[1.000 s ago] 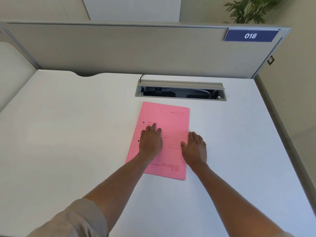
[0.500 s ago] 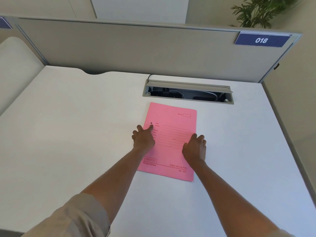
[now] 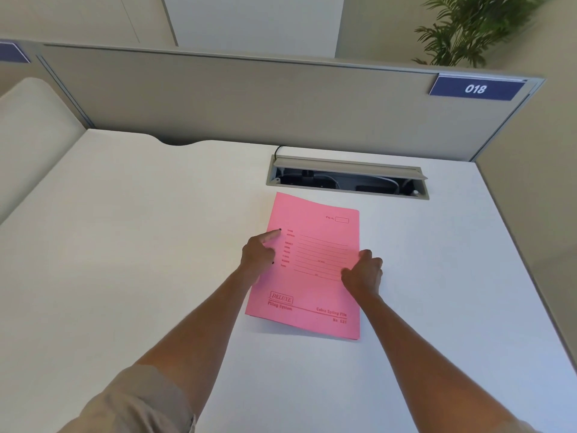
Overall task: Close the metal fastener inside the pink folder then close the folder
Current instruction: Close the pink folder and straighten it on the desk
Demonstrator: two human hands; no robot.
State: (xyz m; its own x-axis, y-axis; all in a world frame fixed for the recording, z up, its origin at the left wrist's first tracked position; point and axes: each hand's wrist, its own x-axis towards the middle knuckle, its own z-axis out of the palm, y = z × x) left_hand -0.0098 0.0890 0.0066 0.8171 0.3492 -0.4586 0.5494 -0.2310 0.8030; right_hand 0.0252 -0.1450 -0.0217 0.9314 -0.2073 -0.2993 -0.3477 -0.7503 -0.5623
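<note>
The pink folder [image 3: 315, 245] lies shut and flat on the white desk [image 3: 140, 245], front cover up with printed lines and red lettering. My left hand [image 3: 259, 253] rests at its left spine edge, index finger stretched toward a small black hole in the cover, the other fingers curled. My right hand [image 3: 363, 271] sits at the folder's right edge, fingers bent over the cover's rim with the thumb on top. The metal fastener is hidden inside the folder.
An open cable tray [image 3: 346, 178] with wires is set into the desk just beyond the folder. A grey partition [image 3: 249, 98] with a blue "018" sign [image 3: 476, 89] bounds the far side. A plant [image 3: 474, 26] stands behind it.
My left hand slid off the cover to the spine edge and now points with one finger. My right hand's flat fingers curled onto the folder's right edge. The camera tilted up a little.
</note>
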